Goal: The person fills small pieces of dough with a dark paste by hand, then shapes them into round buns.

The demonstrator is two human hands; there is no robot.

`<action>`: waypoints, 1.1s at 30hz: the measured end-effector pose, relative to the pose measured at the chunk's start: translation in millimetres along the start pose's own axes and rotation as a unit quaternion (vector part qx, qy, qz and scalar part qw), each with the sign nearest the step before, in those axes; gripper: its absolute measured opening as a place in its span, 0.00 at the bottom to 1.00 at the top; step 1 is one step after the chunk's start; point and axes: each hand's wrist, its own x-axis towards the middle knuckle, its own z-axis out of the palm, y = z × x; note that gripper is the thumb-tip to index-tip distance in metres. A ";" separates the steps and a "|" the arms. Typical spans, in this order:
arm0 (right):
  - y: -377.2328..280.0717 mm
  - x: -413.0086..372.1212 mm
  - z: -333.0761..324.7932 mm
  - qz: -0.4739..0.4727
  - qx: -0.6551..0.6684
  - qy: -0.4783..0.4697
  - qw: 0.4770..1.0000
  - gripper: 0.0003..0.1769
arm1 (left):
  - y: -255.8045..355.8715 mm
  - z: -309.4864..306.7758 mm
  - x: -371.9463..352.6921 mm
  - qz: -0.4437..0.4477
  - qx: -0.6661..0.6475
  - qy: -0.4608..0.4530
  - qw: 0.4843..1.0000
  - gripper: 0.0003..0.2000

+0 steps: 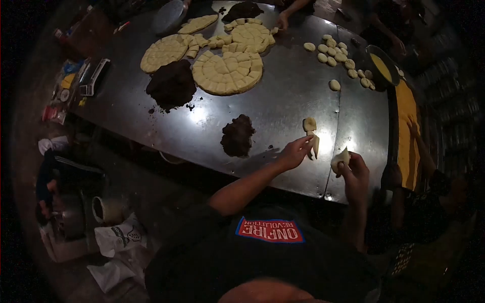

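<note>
In my right hand (356, 174) is a flattened piece of dough (341, 160), cupped between thumb and fingers above the table's near right part. My left hand (295, 153) is just left of it, low over the steel, its fingertips drawn together at a narrow, pale, pointed piece (316, 146). I cannot make out whether that piece is dough or a tool. Just beyond those fingertips lies a small round of dough (309, 124). A small heap of dark brown filling (238, 136) sits on the table to the left of my left hand.
On the steel table (288, 91) lie cut dough discs (227, 73) and a larger dark filling mound (172, 86). Several dough balls (333, 50) are at the far right, near a pan of yellow liquid (381, 68). Another person's hand (283, 21) is at the far edge; a co-worker's hand (413, 126) touches a yellow slab (404, 108).
</note>
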 end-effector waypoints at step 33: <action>152.9 177.3 235.6 -0.468 -0.341 -0.260 0.773 0.24 | -67.8 -74.9 -195.3 -0.047 -0.461 0.531 0.709 0.20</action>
